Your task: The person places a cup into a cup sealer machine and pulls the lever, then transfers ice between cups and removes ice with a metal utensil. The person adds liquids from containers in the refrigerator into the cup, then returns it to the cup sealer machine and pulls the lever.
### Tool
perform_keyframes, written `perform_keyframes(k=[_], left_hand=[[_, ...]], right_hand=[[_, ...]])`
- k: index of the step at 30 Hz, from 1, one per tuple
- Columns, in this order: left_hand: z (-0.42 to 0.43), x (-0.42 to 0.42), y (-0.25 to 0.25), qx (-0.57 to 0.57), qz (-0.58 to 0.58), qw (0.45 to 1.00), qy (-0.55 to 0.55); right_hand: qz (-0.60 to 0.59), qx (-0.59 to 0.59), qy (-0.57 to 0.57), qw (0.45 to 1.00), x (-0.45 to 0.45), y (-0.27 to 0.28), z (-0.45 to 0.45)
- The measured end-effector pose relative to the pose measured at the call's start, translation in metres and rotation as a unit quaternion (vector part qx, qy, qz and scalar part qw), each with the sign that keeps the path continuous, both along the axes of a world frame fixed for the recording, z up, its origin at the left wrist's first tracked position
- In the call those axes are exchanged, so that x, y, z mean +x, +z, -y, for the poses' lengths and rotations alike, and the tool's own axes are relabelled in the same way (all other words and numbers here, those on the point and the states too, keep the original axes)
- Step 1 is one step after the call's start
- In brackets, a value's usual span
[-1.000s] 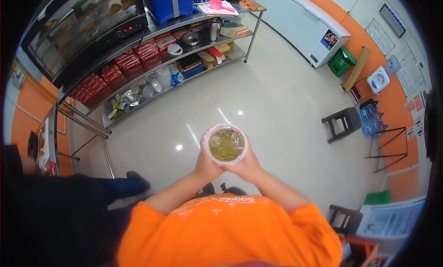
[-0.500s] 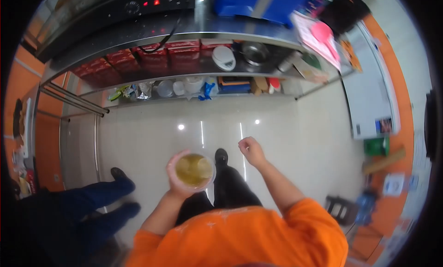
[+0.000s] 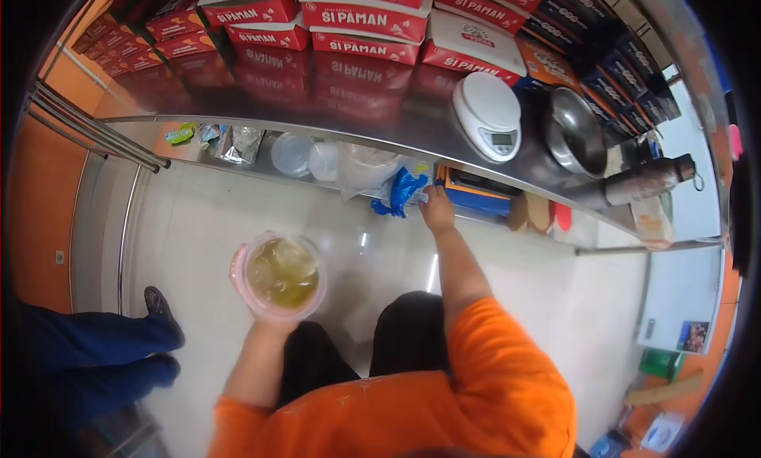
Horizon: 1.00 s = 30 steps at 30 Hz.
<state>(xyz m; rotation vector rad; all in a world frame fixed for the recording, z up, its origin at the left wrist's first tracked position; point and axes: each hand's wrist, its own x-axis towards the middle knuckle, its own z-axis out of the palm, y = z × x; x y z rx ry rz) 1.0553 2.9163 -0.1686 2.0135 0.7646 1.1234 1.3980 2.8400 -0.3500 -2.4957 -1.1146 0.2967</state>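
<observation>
My left hand (image 3: 246,288) is wrapped round a clear round container (image 3: 283,276) of yellow-green liquid with pale, clear lumps in it, held over the floor. My right hand (image 3: 437,208) reaches to the front of the lower shelf, between a crumpled blue plastic bag (image 3: 403,192) and a blue and orange stack (image 3: 479,195). Its fingertips are too small and partly hidden to show whether they grip anything. Left of the blue bag lie a clear plastic bag (image 3: 366,166) and round plastic tubs (image 3: 293,154).
On the steel shelf (image 3: 357,125) above stand red boxes (image 3: 361,18), a white scale (image 3: 487,117), a metal bowl (image 3: 576,133) and a bottle (image 3: 646,182). Another person's legs (image 3: 103,339) are at the left. A freezer (image 3: 678,291) stands right.
The view has moved down and closer to the shelves. My right hand has left the container and now reaches the lower shelf. My left hand alone keeps the container, now further left.
</observation>
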Motion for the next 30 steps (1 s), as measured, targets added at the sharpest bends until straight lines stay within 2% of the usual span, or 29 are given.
perform_keyframes(k=[2, 3, 5, 9, 11, 13, 15, 18, 20, 22, 24, 25, 27, 28, 30], left_hand=[[0.004, 0.001, -0.026, 0.010, 0.007, 1.000, 0.005], [0.007, 0.000, -0.034, 0.015, 0.006, 1.000, 0.012], [0.012, 0.003, -0.039, -0.010, -0.005, 0.999, 0.030], [0.016, 0.005, -0.029, -0.018, -0.025, 0.999, 0.038], [0.014, 0.007, -0.027, -0.018, -0.043, 0.998, 0.048], [0.011, 0.013, -0.024, 0.000, -0.036, 0.999, 0.039], [0.011, 0.016, -0.023, 0.022, -0.026, 0.999, 0.031], [0.016, 0.019, -0.023, 0.047, -0.063, 0.996, 0.038], [0.020, 0.024, -0.023, -0.027, 0.010, 0.999, 0.039], [0.018, 0.023, -0.015, -0.013, -0.013, 0.999, 0.039], [0.014, 0.023, -0.009, 0.008, -0.033, 0.999, 0.040], [0.012, 0.025, -0.009, -0.010, -0.004, 1.000, 0.024], [0.009, 0.031, -0.007, -0.022, 0.032, 0.999, 0.008], [0.008, 0.034, -0.006, -0.022, 0.036, 0.999, 0.005], [0.009, 0.043, -0.001, -0.022, 0.046, 0.999, -0.002]], right_hand=[[0.080, 0.048, 0.049, 0.994, 0.004, -0.032, -0.004], [0.080, 0.054, 0.056, 0.994, 0.008, -0.047, -0.003], [0.152, 0.046, 0.045, 0.986, 0.014, -0.056, -0.006], [0.128, 0.078, 0.092, 0.984, 0.020, -0.052, -0.001], [0.090, 0.082, 0.071, 0.990, 0.018, -0.048, 0.002], [0.049, 0.116, 0.125, 0.984, 0.016, -0.046, 0.005], [0.060, 0.125, 0.132, 0.981, 0.013, -0.047, 0.007], [0.048, 0.118, 0.144, 0.981, 0.017, -0.035, 0.013], [0.025, 0.103, 0.146, 0.984, 0.023, -0.018, 0.024], [0.027, 0.123, 0.213, 0.969, 0.026, 0.004, 0.036], [0.038, 0.162, 0.205, 0.965, 0.018, 0.027, 0.050], [0.050, 0.197, 0.196, 0.959, 0.011, 0.041, 0.059], [-0.101, 0.188, 0.096, 0.972, -0.015, 0.071, 0.081], [-0.095, 0.192, 0.098, 0.972, -0.024, 0.077, 0.089], [-0.237, 0.369, 0.014, 0.899, -0.036, 0.088, 0.104]])
